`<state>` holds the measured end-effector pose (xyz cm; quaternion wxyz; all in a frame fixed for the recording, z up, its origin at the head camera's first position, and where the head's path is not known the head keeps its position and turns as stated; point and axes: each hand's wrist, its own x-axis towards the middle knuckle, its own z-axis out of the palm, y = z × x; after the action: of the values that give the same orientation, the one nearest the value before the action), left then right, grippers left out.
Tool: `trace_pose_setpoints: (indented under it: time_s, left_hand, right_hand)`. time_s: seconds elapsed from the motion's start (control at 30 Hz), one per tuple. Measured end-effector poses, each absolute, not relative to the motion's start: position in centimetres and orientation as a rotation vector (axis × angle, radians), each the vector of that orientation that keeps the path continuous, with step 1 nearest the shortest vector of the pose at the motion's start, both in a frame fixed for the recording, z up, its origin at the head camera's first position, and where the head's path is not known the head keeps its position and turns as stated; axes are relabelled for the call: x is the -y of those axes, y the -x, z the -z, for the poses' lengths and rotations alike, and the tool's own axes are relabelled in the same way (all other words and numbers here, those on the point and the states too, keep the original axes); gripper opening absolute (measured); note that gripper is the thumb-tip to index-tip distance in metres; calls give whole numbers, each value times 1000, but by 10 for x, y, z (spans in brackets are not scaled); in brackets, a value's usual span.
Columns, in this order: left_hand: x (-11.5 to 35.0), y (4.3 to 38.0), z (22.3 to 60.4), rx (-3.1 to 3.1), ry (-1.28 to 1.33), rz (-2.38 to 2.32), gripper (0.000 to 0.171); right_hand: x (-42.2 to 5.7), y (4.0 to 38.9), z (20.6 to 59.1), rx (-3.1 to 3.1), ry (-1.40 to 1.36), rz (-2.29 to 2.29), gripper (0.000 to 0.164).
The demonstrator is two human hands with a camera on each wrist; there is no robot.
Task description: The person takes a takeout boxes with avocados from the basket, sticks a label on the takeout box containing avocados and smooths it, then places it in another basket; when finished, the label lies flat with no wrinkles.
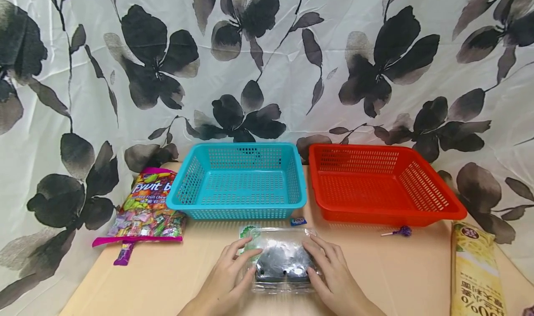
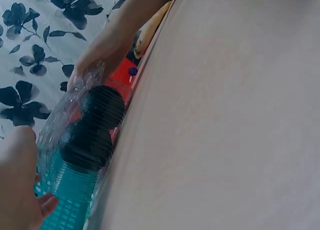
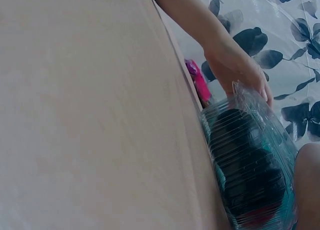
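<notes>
Along the far edge of the table [image 1: 396, 269], before a flowered cloth [image 1: 158, 66], we see a blue basket [image 1: 246, 184] and red basket [image 1: 363, 184]; by the left edge, a sweets bag [image 1: 146, 207] and purple sweet [image 1: 123, 253]; by the right, pasta [image 1: 475, 272]; by the baskets' near edges, a blue sweet [image 1: 298, 221] and lollipop [image 1: 404, 231].

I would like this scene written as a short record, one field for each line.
left hand: touches left side of clear plastic box
right hand: touches the box's right side
inside box: dark contents, not identifiable
behind box: turquoise basket at left, red basket at right
in front of baskets: small blue packet, purple lollipop
far left: sweets bag, small purple packet
far right: yellow packet
backdrop: floral cloth
</notes>
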<state>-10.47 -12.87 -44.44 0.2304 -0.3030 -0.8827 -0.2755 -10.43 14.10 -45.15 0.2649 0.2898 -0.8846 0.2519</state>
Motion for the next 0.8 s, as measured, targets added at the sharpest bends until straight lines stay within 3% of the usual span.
trace_pose_setpoints:
  time_s: [0.37,0.63,0.8]
  left_hand:
    - [132,116,457,2327,705,1310,32]
    - [144,132,460,2507,453,1243,41]
    - [148,148,461,2765,457,977,56]
  right_hand:
    - [-142,104,456,2371,-806,-740,54]
    - [-139,106,457,2314,-805,-757,50]
    - [-140,109,460,2284,-766,-710,49]
